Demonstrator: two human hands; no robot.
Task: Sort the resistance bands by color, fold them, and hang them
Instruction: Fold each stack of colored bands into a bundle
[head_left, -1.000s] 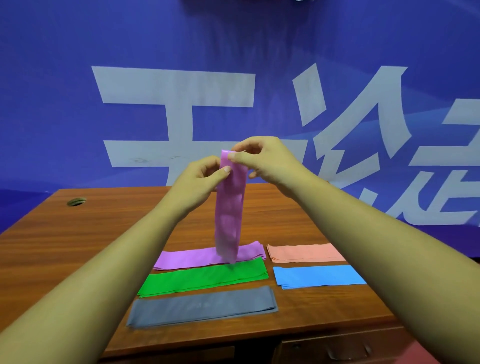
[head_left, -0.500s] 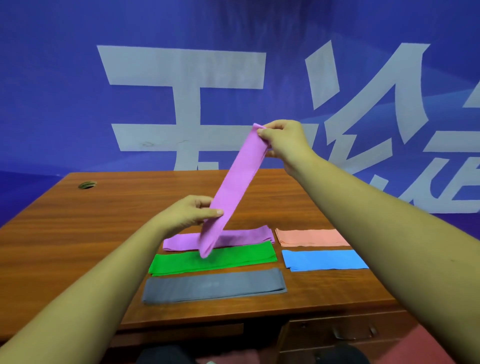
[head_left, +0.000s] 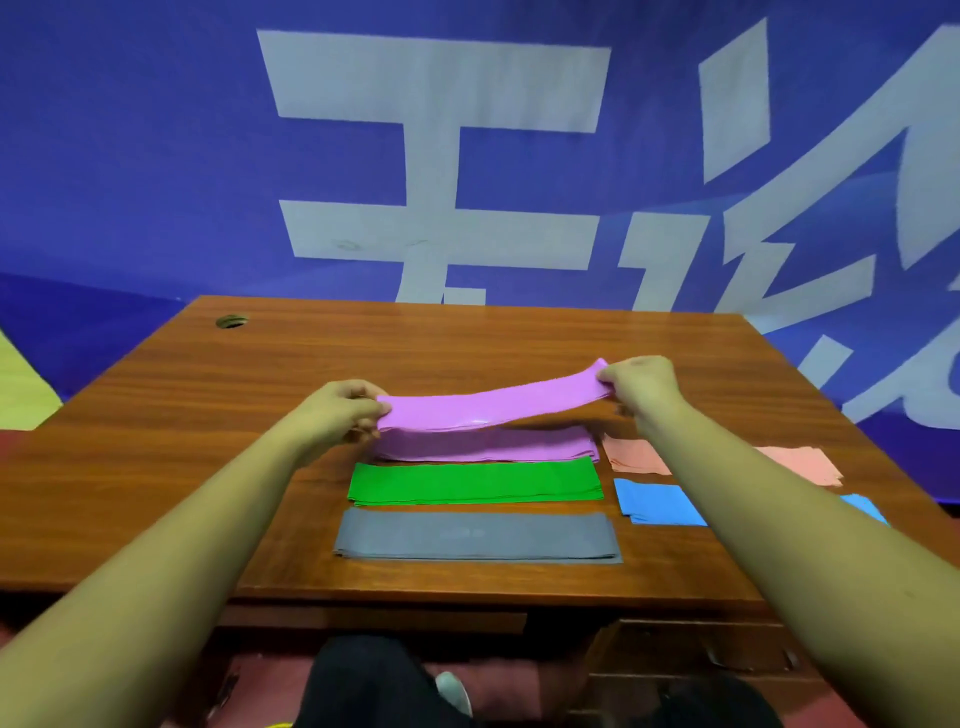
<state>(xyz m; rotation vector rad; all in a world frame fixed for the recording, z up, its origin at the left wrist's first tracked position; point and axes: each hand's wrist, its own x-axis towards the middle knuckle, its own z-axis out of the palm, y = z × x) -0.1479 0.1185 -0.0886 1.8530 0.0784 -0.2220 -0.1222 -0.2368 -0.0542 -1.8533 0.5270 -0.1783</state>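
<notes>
A purple resistance band (head_left: 493, 408) is stretched level between my hands, just above the table. My left hand (head_left: 340, 410) pinches its left end and my right hand (head_left: 641, 384) grips its right end. Directly beneath it lies another flat purple band (head_left: 488, 447). In front of that lie a green band (head_left: 475, 482) and then a grey band (head_left: 478, 536). To the right lie a salmon band (head_left: 636, 456) and a blue band (head_left: 660, 503), both partly hidden by my right forearm.
The wooden desk (head_left: 156, 441) has a cable hole (head_left: 231, 321) at its back left corner and drawers (head_left: 675, 654) under its front right. A blue banner with large white characters (head_left: 441, 156) hangs behind it. My legs show below the front edge.
The purple band hung upright from both hands, then slanted as my left hand slid down it. Now it is held level between both hands, low over the purple band on the desk.
</notes>
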